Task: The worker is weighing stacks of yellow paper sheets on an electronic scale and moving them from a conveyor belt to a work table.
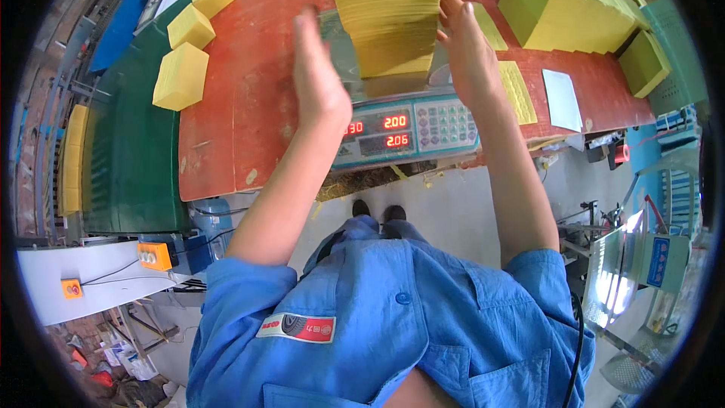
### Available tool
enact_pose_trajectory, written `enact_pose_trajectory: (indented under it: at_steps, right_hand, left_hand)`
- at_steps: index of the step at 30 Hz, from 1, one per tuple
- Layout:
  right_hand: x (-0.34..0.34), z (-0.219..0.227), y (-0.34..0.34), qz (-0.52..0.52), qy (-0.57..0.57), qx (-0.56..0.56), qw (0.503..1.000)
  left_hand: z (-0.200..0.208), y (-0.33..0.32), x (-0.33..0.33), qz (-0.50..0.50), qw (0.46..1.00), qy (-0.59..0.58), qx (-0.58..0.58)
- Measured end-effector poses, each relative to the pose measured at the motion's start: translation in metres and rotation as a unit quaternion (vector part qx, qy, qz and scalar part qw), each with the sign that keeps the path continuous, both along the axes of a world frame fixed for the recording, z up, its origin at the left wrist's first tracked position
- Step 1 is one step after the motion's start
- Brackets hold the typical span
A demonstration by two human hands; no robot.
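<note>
A tall stack of yellow sheets (389,23), perhaps paper, stands on a digital scale (447,125) with a red lit display and a keypad. My left hand (321,79) is held upright to the left of the stack, apart from it, its fingers stretched out and slightly blurred. Close by the stack's right side is my right hand (470,57), fingers extended; whether the fingertips touch the sheets I cannot tell. Neither hand grips anything.
The scale sits on a red tabletop (234,106). Yellow blocks (181,75) line its left edge beside a green surface (132,136). At the right are a big yellow stack (570,7), a smaller block (644,64) and a white sheet (562,100).
</note>
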State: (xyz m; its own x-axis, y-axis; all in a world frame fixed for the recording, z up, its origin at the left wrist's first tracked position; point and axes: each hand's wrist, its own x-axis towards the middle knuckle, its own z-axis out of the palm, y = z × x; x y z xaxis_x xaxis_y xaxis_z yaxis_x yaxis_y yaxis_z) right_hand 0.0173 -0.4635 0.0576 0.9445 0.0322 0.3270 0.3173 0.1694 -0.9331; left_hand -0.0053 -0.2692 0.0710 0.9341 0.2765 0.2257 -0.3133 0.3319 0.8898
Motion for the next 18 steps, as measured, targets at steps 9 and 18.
enact_pose_trajectory:
  at_steps: [9, 18]
  right_hand:
    - [-0.081, 0.009, -0.034, -0.039, 0.009, 0.057, 0.998]
    - [-0.084, 0.002, -0.033, -0.01, 0.025, 0.073, 0.997]
  left_hand:
    - [0.014, 0.06, -0.062, 0.117, 0.993, 0.014, 0.033]
    - [0.013, 0.049, -0.065, 0.086, 0.996, 0.024, 0.032]
